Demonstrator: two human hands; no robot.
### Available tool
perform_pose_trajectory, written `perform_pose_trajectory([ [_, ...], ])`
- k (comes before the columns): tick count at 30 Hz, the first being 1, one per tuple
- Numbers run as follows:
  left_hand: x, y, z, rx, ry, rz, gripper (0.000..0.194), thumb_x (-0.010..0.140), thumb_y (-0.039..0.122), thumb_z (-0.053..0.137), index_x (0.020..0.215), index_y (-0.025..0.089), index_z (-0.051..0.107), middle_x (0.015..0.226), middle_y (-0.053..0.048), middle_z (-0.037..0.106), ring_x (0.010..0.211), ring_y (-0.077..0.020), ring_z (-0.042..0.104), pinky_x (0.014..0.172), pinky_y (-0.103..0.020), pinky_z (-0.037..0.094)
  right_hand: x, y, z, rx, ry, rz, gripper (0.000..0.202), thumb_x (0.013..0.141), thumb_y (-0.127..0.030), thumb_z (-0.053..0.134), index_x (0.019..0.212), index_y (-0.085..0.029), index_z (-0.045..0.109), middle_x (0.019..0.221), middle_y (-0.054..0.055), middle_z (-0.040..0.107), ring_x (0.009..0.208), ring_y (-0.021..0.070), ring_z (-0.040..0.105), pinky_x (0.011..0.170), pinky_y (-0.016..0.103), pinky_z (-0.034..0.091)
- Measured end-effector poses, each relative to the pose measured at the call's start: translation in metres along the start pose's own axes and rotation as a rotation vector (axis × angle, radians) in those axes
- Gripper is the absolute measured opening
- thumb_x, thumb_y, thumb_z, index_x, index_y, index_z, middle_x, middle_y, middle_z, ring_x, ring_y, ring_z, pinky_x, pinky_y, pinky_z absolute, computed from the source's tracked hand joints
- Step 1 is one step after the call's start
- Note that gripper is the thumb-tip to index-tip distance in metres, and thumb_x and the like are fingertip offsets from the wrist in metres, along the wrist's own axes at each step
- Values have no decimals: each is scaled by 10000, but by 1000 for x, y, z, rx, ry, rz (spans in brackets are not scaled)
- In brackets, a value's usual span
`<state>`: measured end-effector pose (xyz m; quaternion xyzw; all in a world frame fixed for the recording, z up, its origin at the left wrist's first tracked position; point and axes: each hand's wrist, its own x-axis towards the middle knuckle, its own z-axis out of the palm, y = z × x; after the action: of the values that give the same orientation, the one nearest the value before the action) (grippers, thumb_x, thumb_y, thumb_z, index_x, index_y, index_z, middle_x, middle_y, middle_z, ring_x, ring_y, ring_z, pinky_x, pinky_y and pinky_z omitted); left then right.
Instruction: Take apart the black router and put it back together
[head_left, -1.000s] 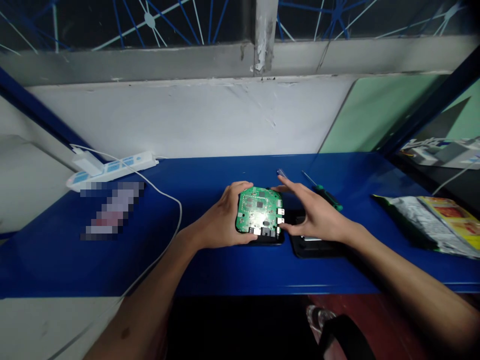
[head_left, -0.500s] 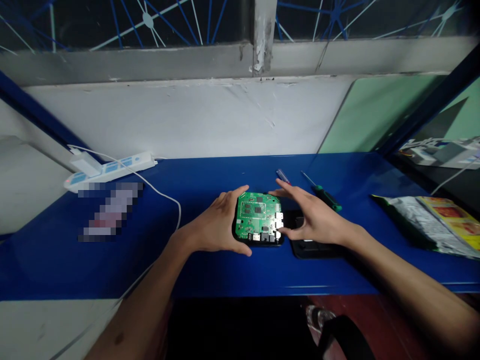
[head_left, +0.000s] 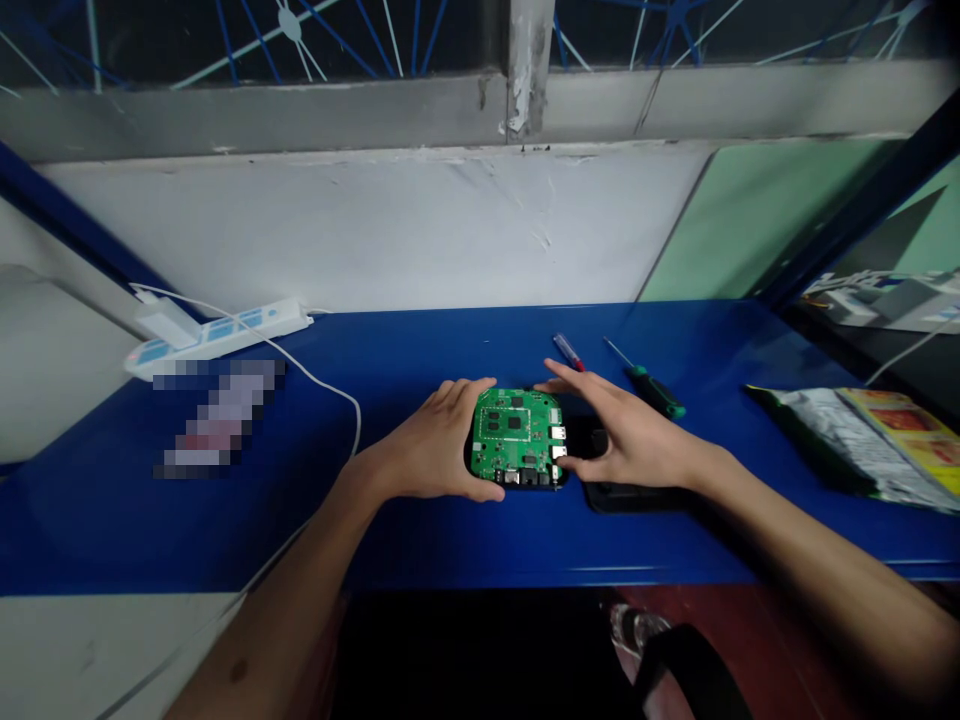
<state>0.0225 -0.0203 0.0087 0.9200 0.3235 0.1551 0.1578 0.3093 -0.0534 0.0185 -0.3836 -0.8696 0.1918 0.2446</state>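
Observation:
A green circuit board [head_left: 510, 425] lies in a black shallow casing [head_left: 472, 455] near the middle of the blue table. My left hand [head_left: 439, 445] wraps round the casing's left side, thumb at the near edge and fingers at the far edge. On the right side my right hand [head_left: 626, 430] grips the board, its thumb against the metal ports and its fingers at the far right corner. Beneath my right hand lies a black cover [head_left: 630, 498], partly hidden.
Behind my right hand lie a green-handled screwdriver [head_left: 656, 392] and a small clear-handled one [head_left: 568, 352]. A foil packet [head_left: 855, 440] is at right. At left are a power strip [head_left: 225, 335], a white cable [head_left: 330, 388] and a blurred object [head_left: 225, 415].
The view has shifted slightly. Both hands keep nearly the same places at the board, which looks a little more level and seated in the casing.

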Motion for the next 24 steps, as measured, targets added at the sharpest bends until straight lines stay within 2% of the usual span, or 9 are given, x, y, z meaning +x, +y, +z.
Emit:
perform_pose_trajectory([
  [8, 1, -2, 1, -18, 54, 57, 1149, 548, 625, 837, 1489, 241, 302, 1272, -157, 526, 1164, -443, 551, 919, -697, 502, 0, 0, 0, 32, -1, 14, 1043, 751, -333, 747, 1595, -233, 140, 1434, 147, 575, 1341, 362, 531, 1117, 619, 435],
  [15, 1, 1, -2, -36, -24, -19, 1125, 549, 621, 844, 1450, 202, 317, 1322, -192, 494, 1220, -464, 506, 944, -699, 479, 0, 0, 0, 23, -15, 16, 1037, 761, -339, 739, 1596, -234, 132, 1441, 144, 570, 1331, 346, 545, 1112, 589, 456],
  [21, 1, 2, -2, -68, -29, -41, 1113, 558, 596, 856, 1462, 232, 320, 1340, -164, 477, 1241, -440, 481, 995, -661, 459, 0, 1, 0, 24, -12, 7, 1037, 765, -334, 743, 1596, -240, 131, 1449, 148, 565, 1336, 352, 542, 1103, 611, 454],
  [24, 0, 0, -1, -95, 5, -32, 1101, 538, 584, 869, 1441, 243, 341, 1313, -148, 488, 1204, -425, 500, 960, -640, 491, 0, 0, 1, 23, -21, 10, 1030, 774, -326, 738, 1598, -247, 124, 1453, 138, 563, 1341, 350, 538, 1105, 604, 458],
])
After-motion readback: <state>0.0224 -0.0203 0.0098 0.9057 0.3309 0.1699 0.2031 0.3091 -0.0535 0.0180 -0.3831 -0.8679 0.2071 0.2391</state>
